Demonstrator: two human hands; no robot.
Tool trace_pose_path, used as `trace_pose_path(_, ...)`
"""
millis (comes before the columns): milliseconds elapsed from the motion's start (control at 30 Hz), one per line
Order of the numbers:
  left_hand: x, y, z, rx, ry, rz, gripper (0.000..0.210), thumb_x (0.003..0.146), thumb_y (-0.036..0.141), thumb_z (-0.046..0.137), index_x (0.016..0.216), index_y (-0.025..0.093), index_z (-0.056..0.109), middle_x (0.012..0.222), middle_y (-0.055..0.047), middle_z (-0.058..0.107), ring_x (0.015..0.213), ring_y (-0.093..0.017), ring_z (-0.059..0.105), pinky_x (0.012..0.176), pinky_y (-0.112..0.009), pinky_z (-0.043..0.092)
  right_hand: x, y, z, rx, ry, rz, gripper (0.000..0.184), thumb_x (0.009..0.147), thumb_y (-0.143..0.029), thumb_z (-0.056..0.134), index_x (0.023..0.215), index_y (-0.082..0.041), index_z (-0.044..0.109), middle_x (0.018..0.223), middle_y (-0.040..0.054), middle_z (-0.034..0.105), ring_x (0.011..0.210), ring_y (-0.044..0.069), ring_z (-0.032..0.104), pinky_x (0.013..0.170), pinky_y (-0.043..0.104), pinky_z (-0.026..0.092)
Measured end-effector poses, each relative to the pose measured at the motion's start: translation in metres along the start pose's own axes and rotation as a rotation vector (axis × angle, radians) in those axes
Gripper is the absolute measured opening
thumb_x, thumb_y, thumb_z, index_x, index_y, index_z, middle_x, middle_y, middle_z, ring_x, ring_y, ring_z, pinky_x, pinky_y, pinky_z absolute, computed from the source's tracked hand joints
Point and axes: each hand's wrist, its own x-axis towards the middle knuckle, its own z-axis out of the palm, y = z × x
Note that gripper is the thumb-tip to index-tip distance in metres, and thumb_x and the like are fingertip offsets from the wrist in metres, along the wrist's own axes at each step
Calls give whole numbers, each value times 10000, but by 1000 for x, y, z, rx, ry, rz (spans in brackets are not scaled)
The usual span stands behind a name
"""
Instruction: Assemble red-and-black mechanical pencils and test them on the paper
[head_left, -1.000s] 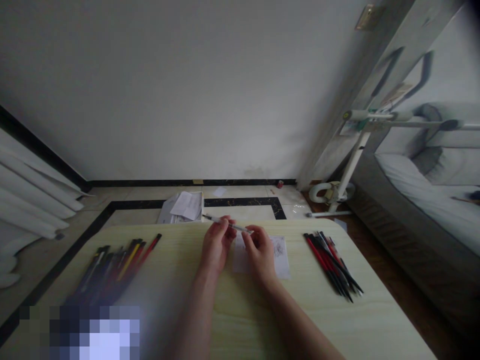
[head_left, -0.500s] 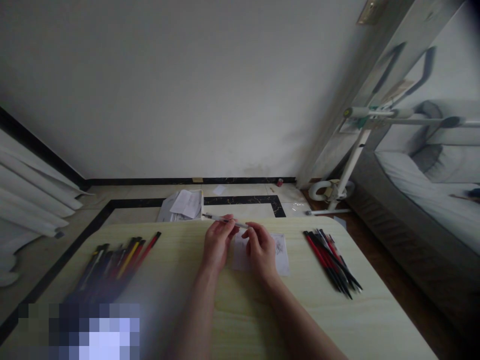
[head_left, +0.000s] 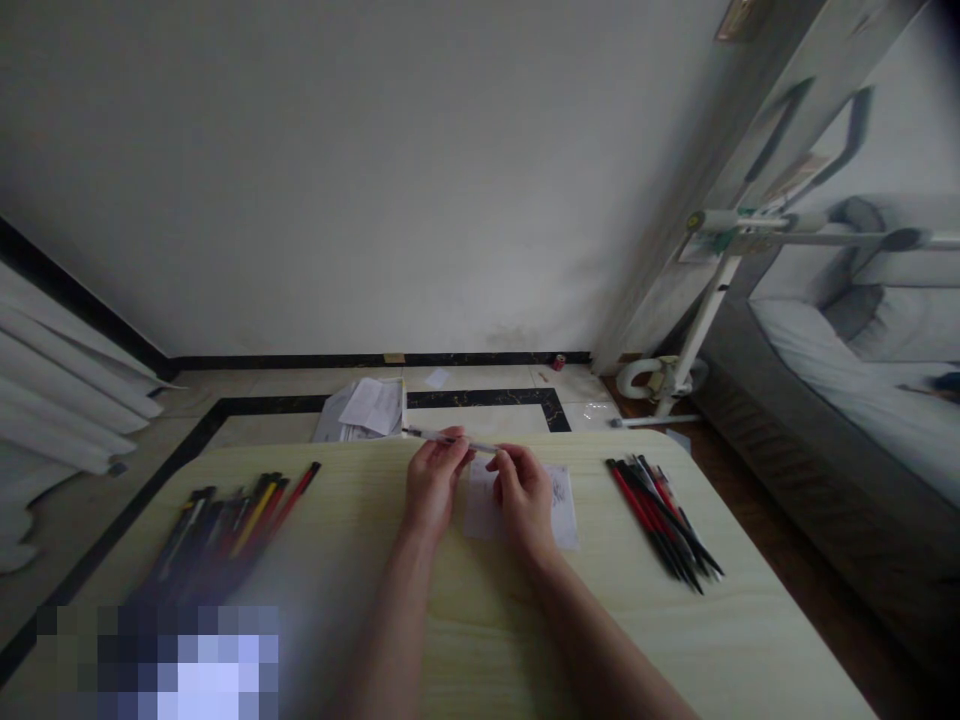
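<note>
A slim pen with a pale, see-through barrel [head_left: 431, 434] is held level above the far edge of the table. My left hand [head_left: 435, 485] pinches it near its middle, and the dark end sticks out to the left. At the pen's right end, the thumb and fingers of my right hand [head_left: 525, 495] are closed on it. Below the hands lies a white sheet of paper [head_left: 564, 515] with dark scribbles at its right side. My right hand covers part of that sheet.
On the right of the pale wooden table [head_left: 487, 640] lies a bunch of red and black pens [head_left: 664, 520]. Another row of pens [head_left: 255, 510], some yellow, lies at the left, partly blurred. Papers [head_left: 367, 408] sit on the floor beyond, and exercise equipment [head_left: 701, 320] stands at the right.
My right fingers have shifted slightly along the pen's right end. The pen and both hands otherwise stay in nearly the same place.
</note>
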Motion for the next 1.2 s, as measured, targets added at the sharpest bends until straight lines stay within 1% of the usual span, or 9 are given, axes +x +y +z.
trace_pose_path(133, 0, -1, 0, 10, -16, 14, 259, 609, 195, 700, 848, 128, 625, 789, -23, 599, 726, -112, 570, 733, -271, 436, 0, -2, -1, -23, -5, 0, 213, 801, -360, 473, 808, -160, 547, 651, 9, 577, 423, 71, 425, 388, 184, 347)
trace_pose_path(267, 0, -2, -2, 2, -17, 20, 248, 603, 198, 705, 825, 128, 619, 785, -18, 595, 723, -110, 569, 727, -266, 436, 0, -5, -1, -32, -5, -2, 218, 795, -363, 478, 762, -158, 544, 586, -12, 544, 417, 75, 423, 390, 187, 340)
trace_pose_path(467, 1, -2, -3, 14, -21, 25, 303, 622, 194, 694, 901, 164, 578, 790, -8, 603, 705, -109, 581, 722, -276, 442, 0, -6, 0, 4, -33, 29, 228, 802, -377, 475, 749, -162, 530, 576, -28, 508, 424, 73, 417, 396, 184, 333)
trace_pose_path(633, -1, -3, -3, 11, -82, -23, 277, 626, 195, 692, 866, 170, 556, 783, -13, 625, 691, -115, 591, 690, -261, 441, -1, -4, 1, -9, -30, 37, 254, 809, -397, 470, 723, -165, 526, 551, -35, 490, 429, 79, 416, 406, 190, 333)
trace_pose_path(767, -1, -2, -3, -38, -132, -52, 222, 687, 266, 641, 867, 154, 574, 859, -51, 634, 727, -131, 593, 664, -256, 441, -1, -3, 0, -43, 2, 28, 275, 821, -393, 452, 671, -170, 512, 532, -40, 479, 438, 80, 422, 423, 189, 337)
trace_pose_path(867, -1, -1, -2, -72, -108, -74, 242, 696, 296, 630, 883, 146, 593, 811, -39, 625, 685, -119, 585, 632, -242, 440, -1, -3, 0, -53, 2, 29, 273, 825, -393, 446, 676, -172, 509, 528, -42, 480, 435, 80, 422, 421, 188, 335)
trace_pose_path(967, 0, -1, -2, -62, -49, -84, 263, 672, 285, 655, 884, 140, 597, 745, -19, 605, 614, -96, 564, 596, -223, 431, -2, -4, 0, -45, -11, 29, 274, 824, -394, 449, 673, -172, 504, 512, -46, 465, 423, 82, 415, 401, 187, 321)
trace_pose_path(1033, 1, -1, -2, -59, -31, -75, 252, 661, 267, 667, 863, 137, 590, 729, -12, 594, 590, -84, 549, 584, -215, 427, -2, -5, 0, -41, -13, 27, 276, 822, -395, 451, 669, -171, 502, 507, -47, 457, 418, 81, 410, 395, 188, 318)
trace_pose_path(1200, 2, -2, -4, -61, -66, -41, 194, 669, 239, 661, 795, 144, 548, 724, 2, 575, 582, -73, 531, 574, -205, 420, -1, -3, 0, -79, -2, 0, 258, 817, -384, 464, 690, -165, 515, 538, -33, 485, 451, 86, 433, 425, 193, 335)
